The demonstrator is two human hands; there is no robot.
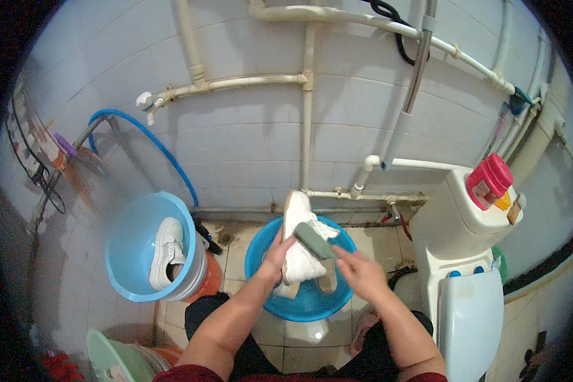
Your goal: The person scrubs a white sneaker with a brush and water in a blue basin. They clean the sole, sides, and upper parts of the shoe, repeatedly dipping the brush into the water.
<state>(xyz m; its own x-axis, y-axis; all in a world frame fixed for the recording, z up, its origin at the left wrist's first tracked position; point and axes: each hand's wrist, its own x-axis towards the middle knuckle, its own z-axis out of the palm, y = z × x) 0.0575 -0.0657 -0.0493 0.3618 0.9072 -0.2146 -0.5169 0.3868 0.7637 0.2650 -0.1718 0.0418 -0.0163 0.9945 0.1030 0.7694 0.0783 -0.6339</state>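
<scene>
A white lace-up shoe [302, 262] is held up over a round blue plastic basin [310, 315] by my left hand [278, 255], which grips its side. My right hand [363, 274] holds a grey-green scrubbing brush [313, 238] by the handle, its bristles against the shoe's side near the laces. Inside the basin, partly hidden beneath the shoe, lie pale items [327, 281] that look like footwear parts or insoles. Another white shoe [167, 253] rests in the light-blue bucket [119, 286] at the left.
A white toilet [472, 305] stands at the right, with a pink jar [489, 181] on its tank. Pipes and a tap [148, 102] run along the tiled wall. A blue hose [157, 143] hangs behind the bucket; a green tub [105, 353] is at lower left.
</scene>
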